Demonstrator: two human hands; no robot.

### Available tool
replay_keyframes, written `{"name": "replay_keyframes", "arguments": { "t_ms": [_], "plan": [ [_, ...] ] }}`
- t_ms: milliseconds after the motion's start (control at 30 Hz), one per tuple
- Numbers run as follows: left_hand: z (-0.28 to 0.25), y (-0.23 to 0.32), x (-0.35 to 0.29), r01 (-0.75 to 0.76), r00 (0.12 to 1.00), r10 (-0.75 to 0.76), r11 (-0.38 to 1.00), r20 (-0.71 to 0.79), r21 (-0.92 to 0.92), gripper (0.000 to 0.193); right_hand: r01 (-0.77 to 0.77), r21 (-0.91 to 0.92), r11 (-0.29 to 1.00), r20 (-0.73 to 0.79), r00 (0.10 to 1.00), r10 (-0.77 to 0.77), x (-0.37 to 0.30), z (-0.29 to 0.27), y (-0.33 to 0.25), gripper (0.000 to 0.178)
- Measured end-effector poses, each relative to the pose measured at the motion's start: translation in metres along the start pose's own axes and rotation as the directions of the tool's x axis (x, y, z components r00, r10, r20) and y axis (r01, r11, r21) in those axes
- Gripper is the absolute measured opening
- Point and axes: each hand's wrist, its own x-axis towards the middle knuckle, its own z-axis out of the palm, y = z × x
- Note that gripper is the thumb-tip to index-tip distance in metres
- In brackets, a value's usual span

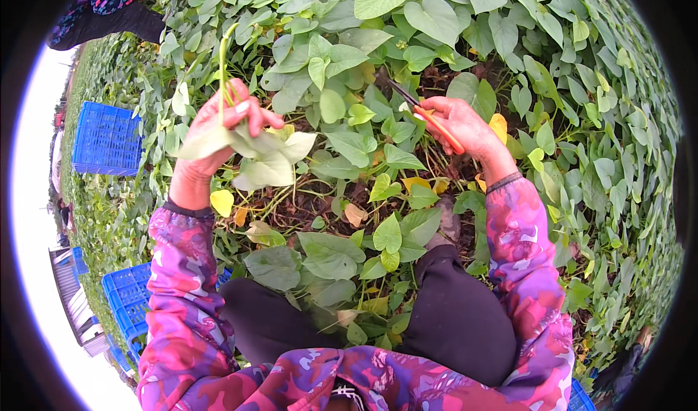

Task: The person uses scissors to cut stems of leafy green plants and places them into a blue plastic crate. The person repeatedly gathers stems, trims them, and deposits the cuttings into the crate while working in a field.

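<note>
My left hand (212,113) is raised at the left, its fingers closed round a few leafy vine stems (222,58). The stems stick up above the fist, and their pale green leaves (265,165) hang below it, slightly blurred. My right hand (467,124) grips a pair of scissors (442,132) with orange handles. Their dark blades point up and left into the foliage, beside heart-shaped leaves (349,146). Whether the blades touch a stem cannot be made out.
Dense vines (436,18) surround me, with bare stems and brown soil (313,211) before my knees. One blue crate (107,138) stands at the far left, another blue crate (129,298) beside my left arm. A co-worker (109,7) is at the upper left.
</note>
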Motion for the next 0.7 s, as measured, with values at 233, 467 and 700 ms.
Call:
{"name": "replay_keyframes", "arguments": {
  "t_ms": [233, 467, 700],
  "plan": [
    [0.048, 0.026, 0.009, 0.089, 0.991, 0.066, 0.319, -0.116, 0.943, 0.019, 0.243, -0.400, 0.884, 0.082, 0.970, -0.229, 0.043, 0.114, 0.029, 0.029],
    [0.038, -0.094, 0.122, -0.160, 0.987, -0.081, -0.306, 0.142, 0.939, 0.019, 0.154, -0.583, 0.798, 0.146, 0.986, -0.084, 0.029, 0.150, 0.042, 0.033],
    [-0.054, -0.104, 0.122, 0.204, 0.946, -0.161, -0.382, -0.282, 0.901, 0.030, -0.004, 0.040, 0.999, 0.105, 0.994, 0.000, 0.024, 0.124, 0.058, 0.047]
  ]
}}
